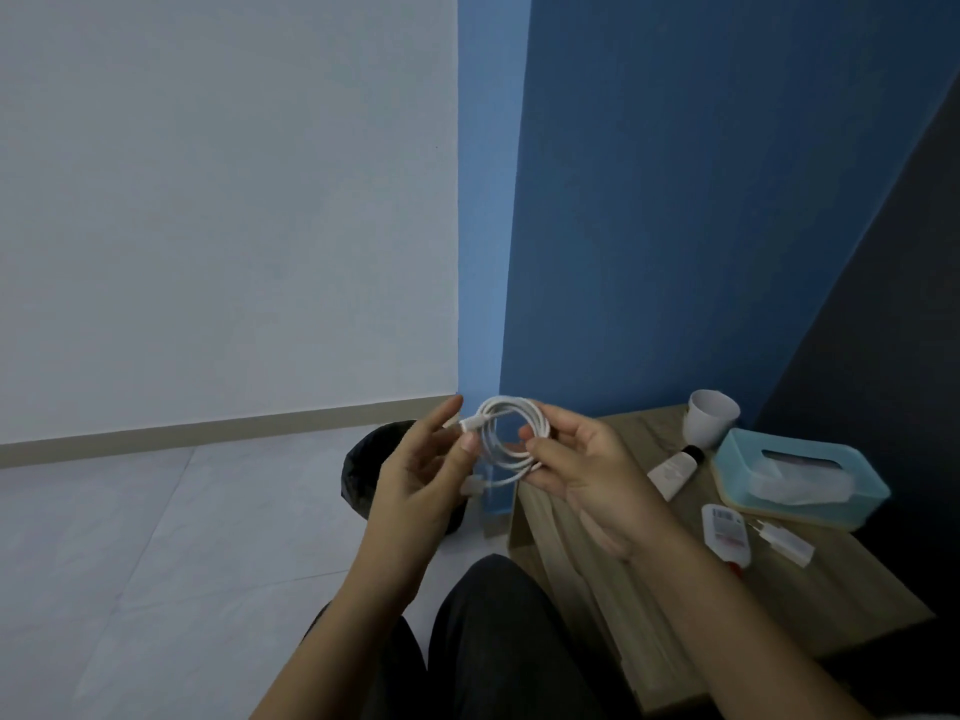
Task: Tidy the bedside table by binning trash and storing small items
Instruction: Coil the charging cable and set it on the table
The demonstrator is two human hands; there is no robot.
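A white charging cable is wound into a small coil and held up in front of me, left of the wooden bedside table. My right hand pinches the coil's right side between thumb and fingers. My left hand pinches one plug end at the coil's left side; the other plug hangs just below it. On the table lie a white cup, a white tube with a black cap, a small white bottle with a barcode label, a white charger plug and a teal tissue box.
A bin lined with a black bag stands on the pale tiled floor behind my left hand, beside the table. Blue walls rise behind the table, a white wall to the left. My dark-trousered knees are below the hands.
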